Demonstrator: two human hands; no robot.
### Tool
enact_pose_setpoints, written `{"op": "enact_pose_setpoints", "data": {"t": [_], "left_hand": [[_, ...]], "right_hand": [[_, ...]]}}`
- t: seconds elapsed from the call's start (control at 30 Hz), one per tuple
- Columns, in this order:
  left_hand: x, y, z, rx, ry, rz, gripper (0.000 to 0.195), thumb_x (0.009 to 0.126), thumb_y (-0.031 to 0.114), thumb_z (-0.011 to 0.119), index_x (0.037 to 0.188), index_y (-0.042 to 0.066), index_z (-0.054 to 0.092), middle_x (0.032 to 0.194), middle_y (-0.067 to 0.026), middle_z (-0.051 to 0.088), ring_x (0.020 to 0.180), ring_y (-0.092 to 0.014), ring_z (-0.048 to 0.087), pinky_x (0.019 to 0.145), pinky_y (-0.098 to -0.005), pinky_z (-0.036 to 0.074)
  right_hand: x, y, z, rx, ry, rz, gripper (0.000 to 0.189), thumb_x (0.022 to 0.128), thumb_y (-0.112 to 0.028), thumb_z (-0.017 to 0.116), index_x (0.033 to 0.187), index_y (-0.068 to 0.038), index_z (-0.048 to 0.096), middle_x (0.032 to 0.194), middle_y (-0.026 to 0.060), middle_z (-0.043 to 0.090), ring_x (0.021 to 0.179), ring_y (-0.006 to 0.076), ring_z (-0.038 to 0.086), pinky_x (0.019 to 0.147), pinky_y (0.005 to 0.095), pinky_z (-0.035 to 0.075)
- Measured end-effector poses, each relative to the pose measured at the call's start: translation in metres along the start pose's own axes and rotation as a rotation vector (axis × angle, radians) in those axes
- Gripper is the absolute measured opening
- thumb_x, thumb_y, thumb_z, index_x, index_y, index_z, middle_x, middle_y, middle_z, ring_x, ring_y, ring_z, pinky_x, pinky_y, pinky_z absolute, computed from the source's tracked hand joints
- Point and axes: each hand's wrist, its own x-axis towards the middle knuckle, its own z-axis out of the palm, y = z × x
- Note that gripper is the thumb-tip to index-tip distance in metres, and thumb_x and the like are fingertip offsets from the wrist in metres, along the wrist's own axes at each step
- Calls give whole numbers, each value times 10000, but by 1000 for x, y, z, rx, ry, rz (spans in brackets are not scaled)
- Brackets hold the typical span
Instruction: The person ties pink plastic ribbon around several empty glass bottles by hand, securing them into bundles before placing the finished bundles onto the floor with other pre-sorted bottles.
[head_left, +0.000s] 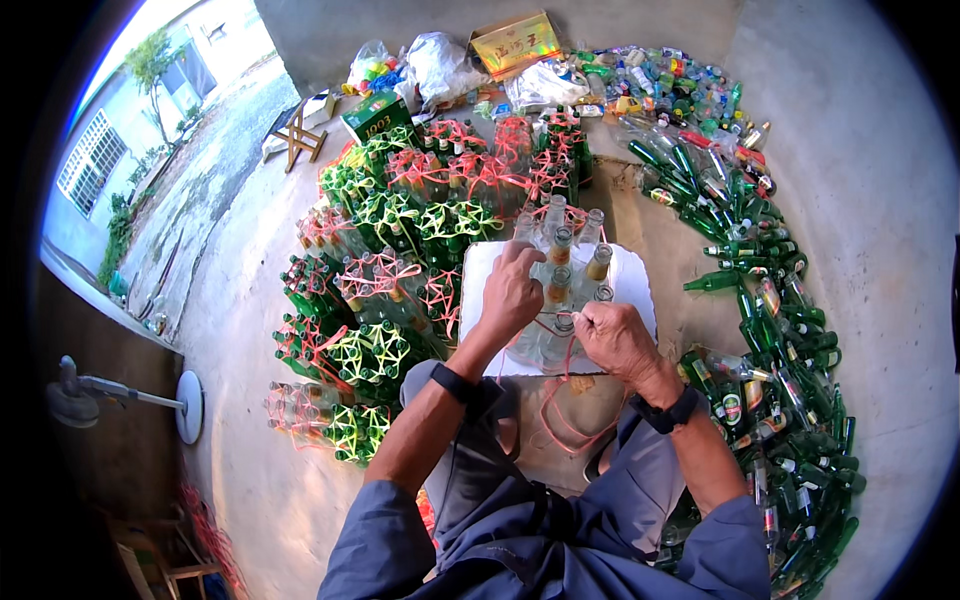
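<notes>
Several clear glass bottles (559, 292) stand upright in a cluster on a white board (480, 277) in front of me. My left hand (516, 289) is at the cluster's left side, fingers curled near the bottle necks; what it grips is hidden. My right hand (616, 341) is at the near right side, its fingers pinched on a pink plastic strap (559, 315) that runs across the nearest bottles. More pink strap (559, 427) hangs in loops below the board, between my knees.
Bundles of green bottles (371, 352) tied with yellow and pink strap stand at the left. Loose glass bottles (772, 322) lie piled along the right wall. Plastic bottles (660, 82), white bags (442, 67) and a gold box (516, 46) lie at the back. A pedestal fan (190, 406) is at far left.
</notes>
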Motion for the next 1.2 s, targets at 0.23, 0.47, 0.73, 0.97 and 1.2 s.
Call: {"op": "enact_pose_setpoints", "data": {"t": [0.23,0.47,0.73,0.97,1.2], "left_hand": [[0,2,-1,-11,-4,-21,416,680,-71,470,1041,62,630,1169,-178,554,1115,-408,544,944,-454,467],[-1,1,-1,-4,7,-22,406,684,-68,478,1036,62,632,1185,-174,553,1114,-402,539,951,-453,459],[-1,-2,7,0,40,9,377,680,-63,500,1014,59,626,1164,-159,540,1055,-390,531,902,-458,450],[0,-2,7,-12,33,-3,389,676,-73,496,1014,56,638,1202,-167,534,1089,-398,525,929,-448,449],[1,-2,3,-21,2,29,412,664,-106,473,1013,34,639,1219,-187,523,1188,-391,511,1002,-433,445]], "right_hand": [[-4,10,2,-30,59,-11,206,913,-101,624,759,16,555,731,256,613,720,467,617,606,523,477],[-24,16,29,-103,100,108,177,901,-55,604,761,17,524,722,261,607,734,472,617,573,529,459],[-42,30,47,290,164,201,152,951,-96,552,846,4,601,708,187,633,632,321,639,590,406,483],[-46,41,45,550,-8,453,225,982,-170,556,900,5,671,652,59,602,622,131,568,613,316,478],[-51,55,63,685,38,516,239,961,-165,573,859,18,688,667,81,639,631,140,588,619,314,473]]}}
